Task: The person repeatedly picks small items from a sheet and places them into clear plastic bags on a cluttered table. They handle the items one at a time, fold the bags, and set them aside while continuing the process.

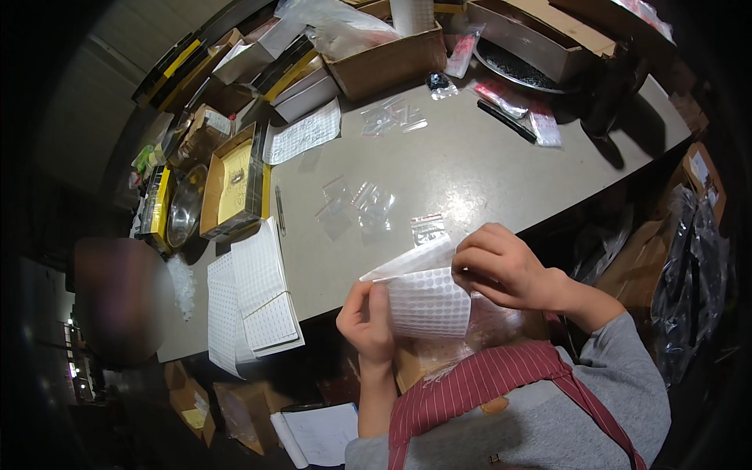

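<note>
My left hand (368, 325) pinches the left edge of a white sheet of round stickers (429, 305) between thumb and fingers. The sheet is bent over, with a paler flap standing up along its top. My right hand (501, 266) is at the sheet's upper right edge with its fingers curled in; whether a sticker is between the fingertips is too small to tell. Just beyond the sheet lies a small zip bag (428, 227) with a printed face. Farther off on the grey table are several clear zip bags (374, 205).
Stacked sticker sheets (265, 286) lie to the left, near a pen (280, 211) and a cardboard tray (265, 176). At the back stand a brown box (384, 66) and a round tray of black bits (521, 72). A black marker (507, 122) lies nearby.
</note>
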The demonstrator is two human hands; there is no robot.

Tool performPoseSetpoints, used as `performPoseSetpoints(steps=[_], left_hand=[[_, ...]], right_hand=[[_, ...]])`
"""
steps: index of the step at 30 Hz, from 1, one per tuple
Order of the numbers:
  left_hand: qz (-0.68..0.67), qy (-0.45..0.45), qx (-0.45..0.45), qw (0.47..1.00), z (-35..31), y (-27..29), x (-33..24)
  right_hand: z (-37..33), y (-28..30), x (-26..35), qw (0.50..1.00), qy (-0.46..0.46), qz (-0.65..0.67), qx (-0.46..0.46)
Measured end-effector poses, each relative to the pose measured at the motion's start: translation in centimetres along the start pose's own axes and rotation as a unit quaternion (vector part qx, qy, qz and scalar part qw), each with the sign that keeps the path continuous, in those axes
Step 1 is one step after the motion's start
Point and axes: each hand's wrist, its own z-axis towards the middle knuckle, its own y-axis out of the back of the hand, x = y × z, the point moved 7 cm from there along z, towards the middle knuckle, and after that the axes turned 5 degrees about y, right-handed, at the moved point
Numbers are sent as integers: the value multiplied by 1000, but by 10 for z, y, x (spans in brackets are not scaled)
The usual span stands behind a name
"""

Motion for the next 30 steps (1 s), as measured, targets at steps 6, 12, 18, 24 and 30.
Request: performPoseSetpoints(steps=[6,12,18,24,30], left_hand=[[-72,59,-40,995,-5,25,16],[-120,26,-58,991,-20,57,22],[-124,-32,-81,988,-27,71,11],[-11,-145,-56,988,-28,68,-26],[81,-219,-62,971,-28,69,-51]], right_hand=[[17,1,-30,999,-30,31,-31],[35,-23,-63,998,-64,-11,9],[43,-27,-45,972,44,-231,4],[64,-10,-60,957,-60,-280,47],[62,-6,-47,965,-36,-111,236]])
